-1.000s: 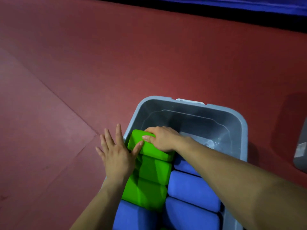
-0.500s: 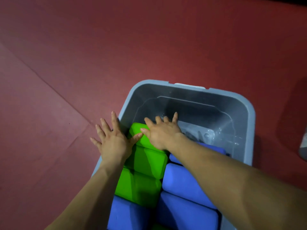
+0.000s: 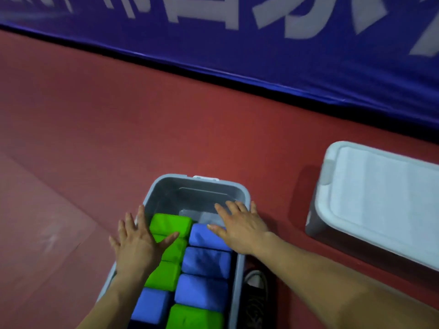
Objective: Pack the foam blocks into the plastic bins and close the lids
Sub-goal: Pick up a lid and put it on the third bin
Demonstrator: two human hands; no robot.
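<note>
A grey plastic bin (image 3: 199,180) stands open on the red floor below me. Two rows of foam blocks fill its near part: green blocks (image 3: 171,223) on the left, blue blocks (image 3: 205,262) on the right, with another green one (image 3: 194,315) at the near end. The bin's far end shows bare bottom. My left hand (image 3: 136,243) lies flat over the left rim and the green blocks, fingers spread. My right hand (image 3: 240,224) rests flat on the top blue block and the right rim, fingers apart. Neither hand holds anything.
A second grey bin with a pale closed lid (image 3: 380,200) stands to the right. A blue padded wall (image 3: 261,43) with white lettering borders the floor at the back. A shoe (image 3: 255,295) shows right of the open bin. Red floor (image 3: 71,162) stretches left.
My right hand has let go of the top green block and shifted right onto the blue row. The view has tilted up, bringing the wall and second bin into sight.
</note>
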